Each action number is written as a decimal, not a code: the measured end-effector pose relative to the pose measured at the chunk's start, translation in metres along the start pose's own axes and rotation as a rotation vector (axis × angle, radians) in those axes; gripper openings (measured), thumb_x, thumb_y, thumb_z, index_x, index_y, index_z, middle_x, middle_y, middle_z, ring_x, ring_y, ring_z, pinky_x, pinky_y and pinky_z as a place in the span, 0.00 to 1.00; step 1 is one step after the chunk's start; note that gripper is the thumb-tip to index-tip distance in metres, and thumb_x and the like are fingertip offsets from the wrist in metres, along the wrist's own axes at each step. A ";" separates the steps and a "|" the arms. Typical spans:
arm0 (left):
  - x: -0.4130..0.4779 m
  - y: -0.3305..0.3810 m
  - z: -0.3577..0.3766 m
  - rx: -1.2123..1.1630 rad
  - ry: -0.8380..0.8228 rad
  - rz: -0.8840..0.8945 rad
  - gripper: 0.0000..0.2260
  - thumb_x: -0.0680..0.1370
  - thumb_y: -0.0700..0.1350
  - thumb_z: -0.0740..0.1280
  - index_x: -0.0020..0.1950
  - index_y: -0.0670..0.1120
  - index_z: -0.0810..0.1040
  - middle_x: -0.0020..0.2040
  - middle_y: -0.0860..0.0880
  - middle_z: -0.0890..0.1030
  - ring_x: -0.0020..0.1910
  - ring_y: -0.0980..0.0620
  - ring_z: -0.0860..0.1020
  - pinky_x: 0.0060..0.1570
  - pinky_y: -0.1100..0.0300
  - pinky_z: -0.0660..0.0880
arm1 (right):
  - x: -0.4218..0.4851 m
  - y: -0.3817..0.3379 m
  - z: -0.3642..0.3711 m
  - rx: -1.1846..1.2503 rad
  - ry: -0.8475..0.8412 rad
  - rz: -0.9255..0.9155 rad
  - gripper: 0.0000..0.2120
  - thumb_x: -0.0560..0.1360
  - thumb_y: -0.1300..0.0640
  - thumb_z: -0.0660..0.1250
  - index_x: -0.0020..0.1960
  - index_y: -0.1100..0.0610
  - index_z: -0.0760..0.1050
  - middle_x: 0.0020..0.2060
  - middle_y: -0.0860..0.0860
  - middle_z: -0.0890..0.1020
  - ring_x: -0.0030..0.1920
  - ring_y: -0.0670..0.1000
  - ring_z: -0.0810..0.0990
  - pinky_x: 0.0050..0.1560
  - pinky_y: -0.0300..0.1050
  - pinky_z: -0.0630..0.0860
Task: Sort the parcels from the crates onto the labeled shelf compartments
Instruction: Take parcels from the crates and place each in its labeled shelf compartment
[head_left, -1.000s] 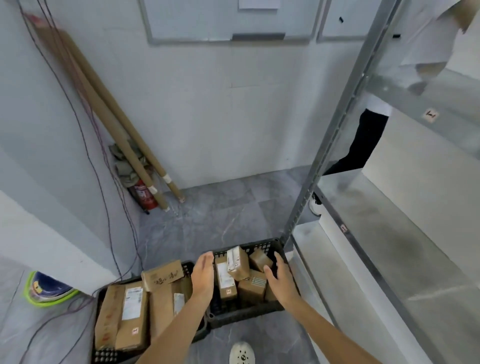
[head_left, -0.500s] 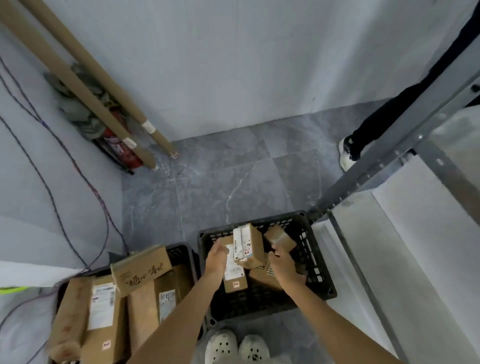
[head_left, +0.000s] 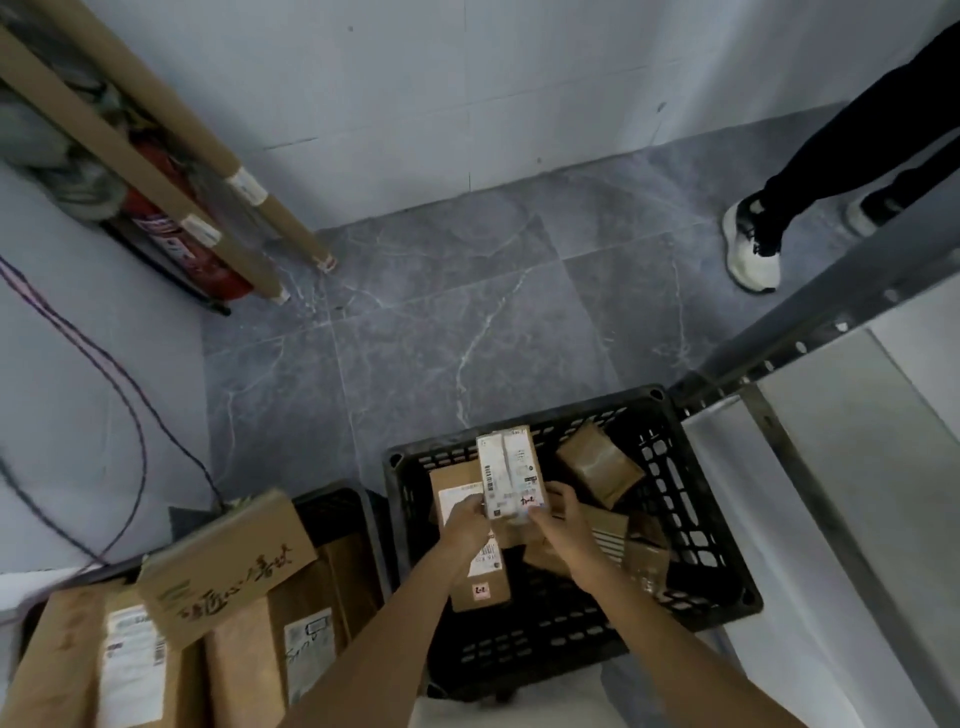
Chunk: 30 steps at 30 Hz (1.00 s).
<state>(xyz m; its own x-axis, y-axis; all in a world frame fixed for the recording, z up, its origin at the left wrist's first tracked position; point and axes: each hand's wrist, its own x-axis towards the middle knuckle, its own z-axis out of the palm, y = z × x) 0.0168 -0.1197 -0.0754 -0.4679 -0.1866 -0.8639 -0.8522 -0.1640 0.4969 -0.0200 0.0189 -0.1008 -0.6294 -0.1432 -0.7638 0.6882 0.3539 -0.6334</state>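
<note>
A small cardboard parcel (head_left: 510, 470) with white labels is held above the right black crate (head_left: 696, 525). My left hand (head_left: 466, 525) grips its lower left side and my right hand (head_left: 558, 514) grips its lower right side. Beneath it in the crate lie a long labelled parcel (head_left: 480, 582) and several small brown parcels, one at the far right (head_left: 597, 467). The left crate (head_left: 332, 506) holds larger cardboard parcels, with one printed box (head_left: 228, 566) tilted on top. The metal shelf (head_left: 852, 519) stands right of the crates.
Another person's legs and a white shoe (head_left: 753, 249) stand on the grey floor at the upper right. Cardboard tubes (head_left: 156, 130) and a red fire extinguisher (head_left: 182, 249) lean in the left corner. Cables (head_left: 119, 384) hang along the left wall.
My view has tilted down toward the crates. Both hands have closed on the small labelled parcel and raised it slightly above the other parcels in the right crate.
</note>
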 end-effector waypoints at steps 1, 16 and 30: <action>-0.009 0.005 -0.003 -0.044 0.000 0.006 0.14 0.79 0.32 0.58 0.63 0.40 0.74 0.59 0.42 0.78 0.53 0.47 0.77 0.48 0.60 0.75 | -0.008 -0.004 -0.002 0.039 -0.013 0.006 0.18 0.76 0.58 0.67 0.62 0.46 0.65 0.60 0.50 0.77 0.49 0.44 0.78 0.40 0.37 0.74; -0.344 0.231 -0.042 -0.399 -0.114 0.377 0.10 0.76 0.36 0.68 0.49 0.42 0.67 0.52 0.44 0.81 0.49 0.45 0.81 0.50 0.47 0.77 | -0.323 -0.287 -0.060 0.119 0.087 -0.569 0.18 0.76 0.62 0.68 0.58 0.44 0.71 0.58 0.45 0.78 0.58 0.42 0.77 0.53 0.39 0.78; -0.639 0.390 -0.044 -0.264 -0.381 1.038 0.12 0.72 0.36 0.71 0.49 0.46 0.71 0.46 0.53 0.85 0.46 0.52 0.81 0.38 0.62 0.74 | -0.581 -0.484 -0.113 0.388 0.178 -1.148 0.22 0.74 0.55 0.69 0.66 0.47 0.69 0.66 0.49 0.73 0.65 0.44 0.72 0.61 0.41 0.74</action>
<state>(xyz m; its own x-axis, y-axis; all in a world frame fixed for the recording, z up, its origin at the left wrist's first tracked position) -0.0060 -0.1070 0.6737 -0.9982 -0.0519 0.0285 0.0431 -0.3092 0.9500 -0.0283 0.0354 0.6640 -0.9613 -0.0517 0.2706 -0.2557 -0.1980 -0.9462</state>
